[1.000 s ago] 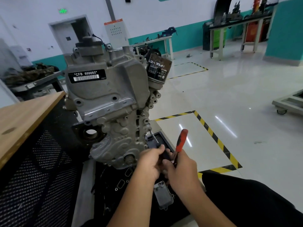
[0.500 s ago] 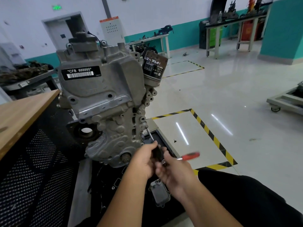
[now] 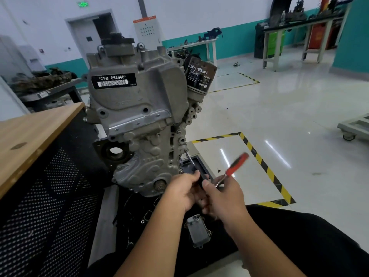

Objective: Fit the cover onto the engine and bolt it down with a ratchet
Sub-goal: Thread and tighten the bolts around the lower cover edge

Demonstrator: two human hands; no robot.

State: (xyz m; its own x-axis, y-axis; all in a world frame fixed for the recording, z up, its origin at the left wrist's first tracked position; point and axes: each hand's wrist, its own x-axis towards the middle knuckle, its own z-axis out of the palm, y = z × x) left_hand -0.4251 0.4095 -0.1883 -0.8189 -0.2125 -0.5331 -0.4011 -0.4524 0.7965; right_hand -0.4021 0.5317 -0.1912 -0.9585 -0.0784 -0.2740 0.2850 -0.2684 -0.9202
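Observation:
A grey aluminium engine [image 3: 137, 124] stands upright on its stand, with a black oil filter [image 3: 199, 76] on its right side. At the engine's lower right, my left hand [image 3: 182, 191] curls around a dark part that is mostly hidden by my fingers. My right hand [image 3: 221, 196] grips a ratchet [image 3: 232, 169] with a red handle that points up and to the right, blurred. A thin steel extension [image 3: 189, 157] runs from my hands up to the engine's right flank. Whether the dark part is the cover, I cannot tell.
A small grey ribbed part [image 3: 197, 230] and a loose gasket [image 3: 147, 214] lie on the black mat below my hands. A wooden-topped bench [image 3: 34, 134] with a perforated black side stands left. Yellow-black floor tape [image 3: 261, 162] marks the floor right. Workbenches line the far wall.
The ratchet's red handle swung from upright down to the right, then back up to a slant. My left hand stayed at the engine's lower right.

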